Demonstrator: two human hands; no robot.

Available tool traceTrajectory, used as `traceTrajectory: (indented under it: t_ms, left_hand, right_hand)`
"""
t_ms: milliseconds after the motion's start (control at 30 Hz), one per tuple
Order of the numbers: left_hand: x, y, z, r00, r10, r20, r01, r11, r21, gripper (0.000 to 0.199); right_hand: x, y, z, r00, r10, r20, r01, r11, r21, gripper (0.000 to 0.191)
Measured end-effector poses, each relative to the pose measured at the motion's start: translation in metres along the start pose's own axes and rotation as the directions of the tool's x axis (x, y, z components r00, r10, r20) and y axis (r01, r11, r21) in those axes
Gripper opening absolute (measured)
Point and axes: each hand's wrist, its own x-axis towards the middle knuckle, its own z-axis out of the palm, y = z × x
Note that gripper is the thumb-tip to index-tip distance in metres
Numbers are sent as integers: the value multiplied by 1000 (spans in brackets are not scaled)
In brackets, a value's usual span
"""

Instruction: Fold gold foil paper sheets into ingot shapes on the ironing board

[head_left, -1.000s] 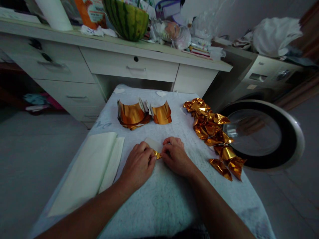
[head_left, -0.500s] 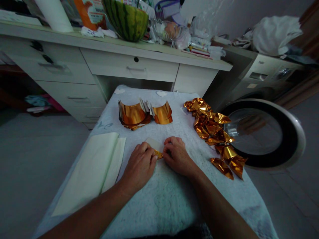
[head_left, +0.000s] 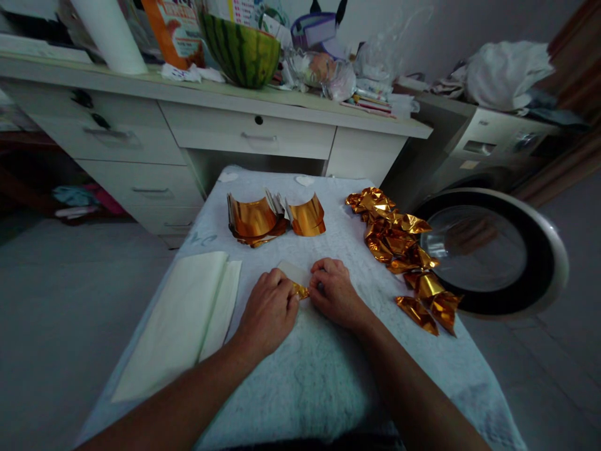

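Observation:
Near the middle of the cloth-covered table, a small piece of gold foil paper [head_left: 301, 290] lies between my two hands, its pale side [head_left: 292, 270] showing behind it. My left hand [head_left: 271, 307] is closed on its left end, fingers curled down. My right hand [head_left: 332, 289] pinches at the right end, thumb against fingers. Most of the piece is hidden under the fingers. Beyond the hands stand two curled stacks of gold foil sheets, a larger left stack [head_left: 255, 219] and a smaller right stack [head_left: 307, 217]. Several folded, crumpled gold foil pieces [head_left: 394, 235] lie to the right.
Folded pale paper sheets [head_left: 173, 326] lie left of my hands on the table [head_left: 300, 388]. Behind is a white drawer desk [head_left: 248, 128] holding a cut watermelon [head_left: 241, 53] and clutter. A washing machine [head_left: 488, 144] with its round door [head_left: 539, 250] open stands at right.
The view has shifted slightly. Both hands stay at the same place on the foil, and the foil between them looks slightly more crumpled.

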Motion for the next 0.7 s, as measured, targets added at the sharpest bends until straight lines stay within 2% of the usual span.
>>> traceTrajectory:
  t_ms: [367,633,700]
  left_hand:
    - [0,0,0,1000,-19,-8,19,999,-27,12]
    - [-1,-3,-2,1000,-25,-2,24,987,-156,27]
    - [0,-3,-2,1000,-28,4,28,981,-191,26]
  right_hand:
    - [0,-1,2,1000,18,-16,-17,1000,26,8]
    - [0,1,3,999,15,-28,-15,1000,21,7]
    - [0,1,3,999,15,-29,-14,1000,22,7]
